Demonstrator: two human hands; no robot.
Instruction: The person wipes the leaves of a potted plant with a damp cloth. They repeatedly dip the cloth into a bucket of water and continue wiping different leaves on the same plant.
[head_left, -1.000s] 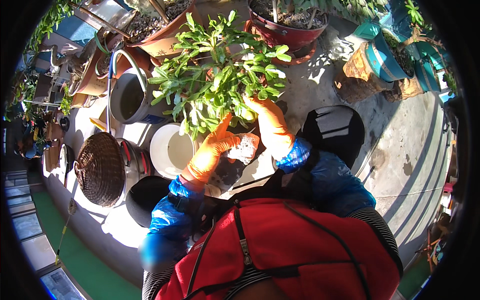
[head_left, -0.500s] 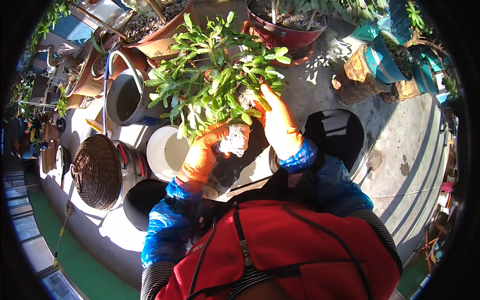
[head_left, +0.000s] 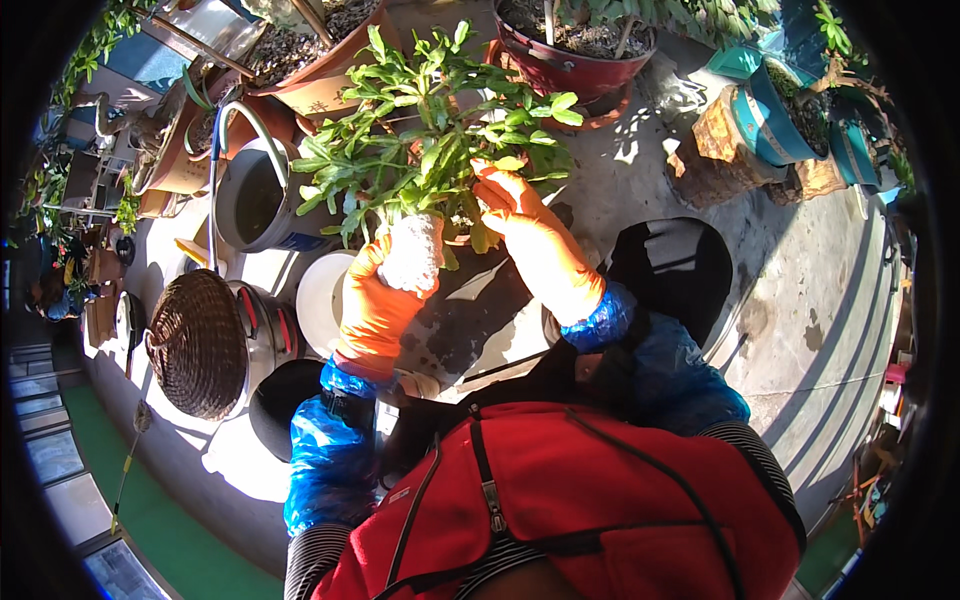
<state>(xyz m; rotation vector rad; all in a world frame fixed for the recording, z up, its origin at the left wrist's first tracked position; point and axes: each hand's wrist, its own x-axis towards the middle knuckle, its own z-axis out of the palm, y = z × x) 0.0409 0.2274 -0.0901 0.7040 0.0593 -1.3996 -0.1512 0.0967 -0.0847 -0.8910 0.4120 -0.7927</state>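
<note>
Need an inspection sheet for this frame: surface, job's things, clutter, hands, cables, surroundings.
Surface: sunlit concrete floor, stained, hard shadows.
Job's things: leafy green plant with a pale root clump, lifted off the floor.
Clutter: grey bucket, white bowl, upturned woven basket, black round pot.
Hands: left hand in an orange glove grips the root clump from below; right hand in an orange glove reaches into the stems. Blue sleeve covers on both arms.
Cables: nothing seen.
Surroundings: dark red planter, terracotta pots, teal pots, green strip at lower left.
</note>
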